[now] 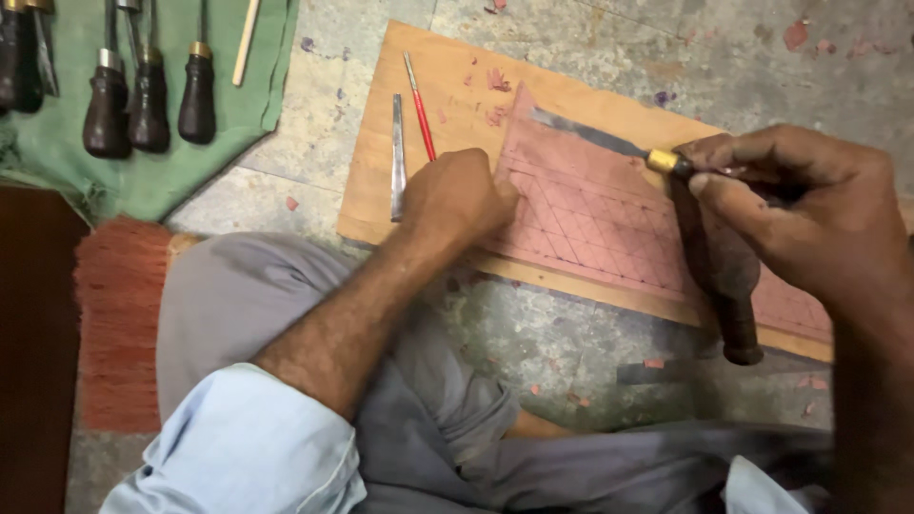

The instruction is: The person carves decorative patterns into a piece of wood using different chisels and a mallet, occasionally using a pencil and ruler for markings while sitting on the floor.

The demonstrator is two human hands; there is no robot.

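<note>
The person sits on the grey stone floor [609,57] with a flat plywood board [447,86] before their knees, and on it lies a pinkish-red slab scored with a grid of crossing diagonal lines [609,214]. The left hand [457,195] rests as a loose fist on the slab's near left edge, pressing it down; its grip holds nothing that can be seen. The right hand [795,205] is clenched around a chisel with a dark wooden handle, a brass ferrule and a flat steel blade [590,133], whose blade lies low across the slab's upper part, pointing toward its top left corner. Just left of the left hand, on the board, lie a slim bare steel blade [397,152] and a thin red-handled tool [420,109], side by side. Further left, a green cloth [190,176] carries a row of dark-handled carving tools [148,95]. Pink chips [495,81] dot the board and floor.
</note>
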